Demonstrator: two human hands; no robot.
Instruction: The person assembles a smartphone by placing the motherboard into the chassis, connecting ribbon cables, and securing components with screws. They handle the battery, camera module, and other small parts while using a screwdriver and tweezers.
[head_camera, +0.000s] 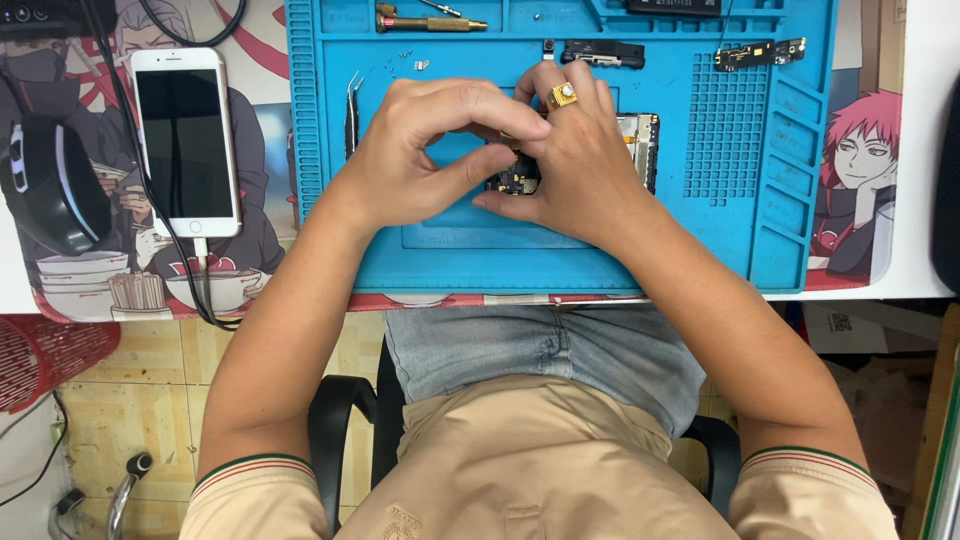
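Both my forearms reaching in over near edge of blue repair mat (450, 255), hands meeting at mat's centre. Left hand (420, 150) arching, fingers curled, thumb pressing toward opened phone (640, 140). Right hand (570, 160), gold ring (562, 95) showing, pinching small circuit part (518, 180) with fingertips. Phone mostly hidden beneath hands; only right rim peeking out. Part's shape hard to make out. Tweezers (352, 110) lying near mat's left edge.

Phone repair bench: blue silicone work mat (770, 200), brass-handled screwdriver (430, 21), steel tweezers (352, 115), loose black circuit boards (757, 54) lay out
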